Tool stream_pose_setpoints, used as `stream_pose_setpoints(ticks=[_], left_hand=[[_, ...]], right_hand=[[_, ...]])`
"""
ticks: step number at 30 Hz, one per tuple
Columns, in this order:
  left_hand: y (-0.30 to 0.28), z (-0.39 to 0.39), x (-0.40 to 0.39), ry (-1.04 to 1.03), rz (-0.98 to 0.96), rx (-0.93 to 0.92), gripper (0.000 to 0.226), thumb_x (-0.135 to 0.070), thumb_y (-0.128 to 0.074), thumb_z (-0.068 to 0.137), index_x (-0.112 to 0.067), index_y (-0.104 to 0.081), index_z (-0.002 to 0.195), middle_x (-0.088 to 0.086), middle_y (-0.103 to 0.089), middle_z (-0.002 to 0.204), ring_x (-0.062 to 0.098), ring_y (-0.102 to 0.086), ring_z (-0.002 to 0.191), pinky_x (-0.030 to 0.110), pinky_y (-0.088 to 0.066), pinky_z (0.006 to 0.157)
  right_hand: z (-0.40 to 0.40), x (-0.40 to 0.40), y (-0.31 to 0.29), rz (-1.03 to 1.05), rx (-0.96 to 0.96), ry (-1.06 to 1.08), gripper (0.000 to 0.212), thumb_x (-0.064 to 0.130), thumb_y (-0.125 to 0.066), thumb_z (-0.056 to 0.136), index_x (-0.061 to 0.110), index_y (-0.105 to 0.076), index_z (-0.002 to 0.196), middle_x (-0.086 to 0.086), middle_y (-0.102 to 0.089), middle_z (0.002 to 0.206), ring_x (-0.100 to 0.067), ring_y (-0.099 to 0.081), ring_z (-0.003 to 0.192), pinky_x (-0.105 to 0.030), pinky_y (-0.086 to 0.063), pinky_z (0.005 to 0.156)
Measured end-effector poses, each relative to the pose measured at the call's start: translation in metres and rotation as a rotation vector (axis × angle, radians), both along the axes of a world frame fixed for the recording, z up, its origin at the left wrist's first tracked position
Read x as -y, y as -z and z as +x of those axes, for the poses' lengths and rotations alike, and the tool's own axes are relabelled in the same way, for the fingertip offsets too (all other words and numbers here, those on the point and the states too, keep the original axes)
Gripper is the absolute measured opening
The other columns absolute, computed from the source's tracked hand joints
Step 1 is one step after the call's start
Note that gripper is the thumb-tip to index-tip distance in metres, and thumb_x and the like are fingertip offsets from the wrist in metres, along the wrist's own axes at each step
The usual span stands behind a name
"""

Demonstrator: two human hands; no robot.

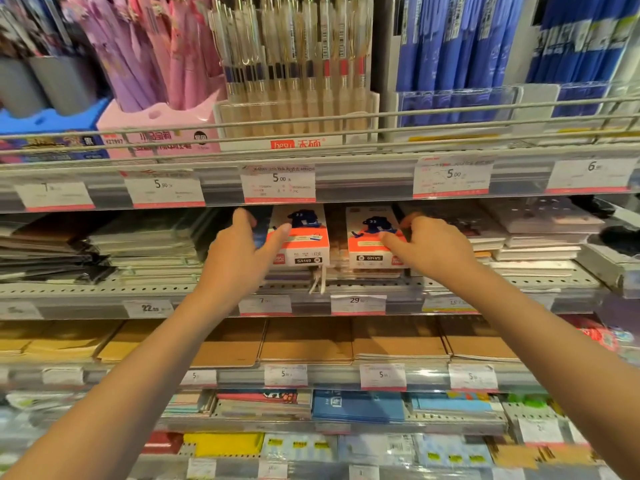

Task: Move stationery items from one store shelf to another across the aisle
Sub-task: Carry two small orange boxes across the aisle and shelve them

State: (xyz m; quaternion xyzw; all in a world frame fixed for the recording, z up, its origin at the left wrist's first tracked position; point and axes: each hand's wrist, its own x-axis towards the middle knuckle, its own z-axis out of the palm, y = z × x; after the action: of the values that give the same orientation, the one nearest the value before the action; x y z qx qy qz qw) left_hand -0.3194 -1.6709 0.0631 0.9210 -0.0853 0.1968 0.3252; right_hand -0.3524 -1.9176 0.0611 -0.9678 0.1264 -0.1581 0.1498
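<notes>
Left hand (242,249) and right hand (427,245), fingers curled, each pinching the near edge of an orange-and-white box (300,237) (370,239) just beyond it on the shelf (540,282).

Two hands, the left (239,251) and the right (429,247), reached into the shelving. Two white-and-orange boxes (300,237) (372,240) printed with a blue cartoon figure sat side by side. Five shelf tiers (104,292) showed. The top tier carried five price tags (278,183).
</notes>
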Motion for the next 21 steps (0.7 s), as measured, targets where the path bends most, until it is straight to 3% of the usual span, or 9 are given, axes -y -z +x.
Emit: stream_pose_setpoints(ticks=[3, 6, 8, 10, 14, 17, 21], left_hand=[[-0.002, -0.001, 0.001, 0.043, -0.041, -0.19, 0.047, -0.059, -0.046, 0.085, -0.018, -0.043, 0.109, 0.009, -0.068, 0.082, 0.019, -0.063, 0.055, 0.025, -0.046, 0.045], [-0.004, -0.004, 0.006, 0.137, -0.359, -0.403, 0.042, -0.047, -0.054, 0.087, -0.017, -0.041, 0.113, 0.017, -0.07, 0.086, 0.016, -0.066, 0.047, 0.025, -0.054, 0.043], [-0.005, -0.003, 0.007, 0.16, -0.583, -0.497, 0.046, -0.037, -0.062, 0.085, -0.011, -0.042, 0.118, 0.021, -0.067, 0.1, 0.016, -0.067, 0.048, 0.023, -0.054, 0.043], [-0.007, -0.004, 0.007, 0.167, -0.713, -0.566, 0.049, -0.031, -0.066, 0.083, -0.007, -0.044, 0.119, 0.023, -0.066, 0.103, 0.016, -0.067, 0.049, 0.021, -0.051, 0.042], [-0.01, -0.014, 0.006, 0.175, -0.728, -0.649, 0.047, -0.027, -0.068, 0.081, -0.007, -0.047, 0.118, 0.02, -0.07, 0.091, 0.014, -0.065, 0.048, 0.021, -0.05, 0.041], [-0.012, -0.022, 0.007, 0.192, -0.717, -0.688, 0.031, -0.024, -0.065, 0.083, -0.009, -0.052, 0.107, 0.014, -0.071, 0.084, 0.014, -0.068, 0.059, 0.021, -0.053, 0.044], [-0.012, -0.032, 0.014, 0.25, -0.745, -0.77, 0.029, -0.017, -0.061, 0.085, -0.012, -0.049, 0.11, 0.01, -0.069, 0.098, 0.02, -0.067, 0.086, 0.025, -0.058, 0.053]], right_hand=[[0.003, -0.003, -0.004, 0.071, -0.148, -0.037, 0.053, 0.058, -0.042, 0.086, 0.008, -0.055, 0.1, -0.008, -0.067, 0.079, -0.025, -0.064, 0.071, -0.037, -0.053, 0.067], [0.004, -0.002, -0.005, 0.469, -0.221, -0.09, 0.048, 0.05, -0.051, 0.086, 0.007, -0.05, 0.107, -0.015, -0.07, 0.091, -0.029, -0.072, 0.069, -0.043, -0.059, 0.074], [0.0, 0.002, -0.006, 0.709, -0.221, -0.101, 0.047, 0.046, -0.06, 0.083, 0.007, -0.051, 0.107, -0.012, -0.069, 0.093, -0.023, -0.071, 0.064, -0.033, -0.061, 0.063], [-0.005, 0.003, -0.005, 0.803, -0.213, -0.104, 0.04, 0.043, -0.063, 0.082, 0.009, -0.054, 0.101, -0.008, -0.069, 0.084, -0.012, -0.064, 0.051, -0.018, -0.054, 0.048], [-0.016, 0.005, -0.006, 0.894, -0.217, -0.112, 0.037, 0.041, -0.064, 0.082, 0.008, -0.064, 0.097, -0.004, -0.066, 0.069, -0.006, -0.051, 0.044, -0.014, -0.041, 0.041], [-0.023, 0.004, -0.007, 0.986, -0.237, -0.114, 0.034, 0.038, -0.064, 0.082, 0.01, -0.063, 0.101, -0.004, -0.07, 0.075, -0.007, -0.057, 0.048, -0.014, -0.043, 0.041], [-0.032, -0.002, -0.008, 1.203, -0.25, -0.147, 0.021, 0.023, -0.063, 0.085, 0.013, -0.057, 0.103, -0.01, -0.071, 0.098, -0.015, -0.07, 0.077, -0.021, -0.056, 0.047]])
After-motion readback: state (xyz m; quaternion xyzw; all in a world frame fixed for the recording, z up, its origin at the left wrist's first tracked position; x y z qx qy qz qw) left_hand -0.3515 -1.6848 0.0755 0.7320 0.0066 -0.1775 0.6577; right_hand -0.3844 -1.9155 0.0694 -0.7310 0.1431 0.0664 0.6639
